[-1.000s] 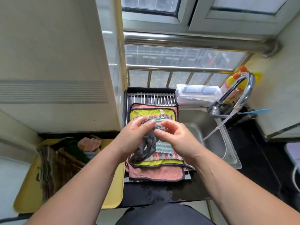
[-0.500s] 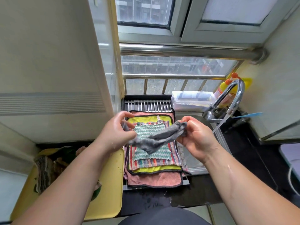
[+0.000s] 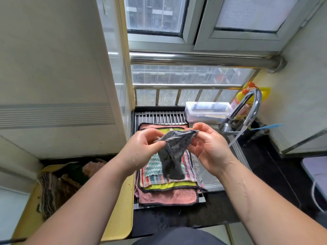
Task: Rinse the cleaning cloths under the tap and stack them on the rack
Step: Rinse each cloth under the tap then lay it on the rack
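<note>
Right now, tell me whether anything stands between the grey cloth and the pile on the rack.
Nothing visible does. The grey cloth hangs from the left hand and the right hand, over the pile on the rack; nothing shows between them.

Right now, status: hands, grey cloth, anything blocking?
Both busy: left hand and right hand each pinch a top corner of the grey cloth. It hangs above the cloth stack on the rack, not yet laid; tap running, nothing blocking.
</note>
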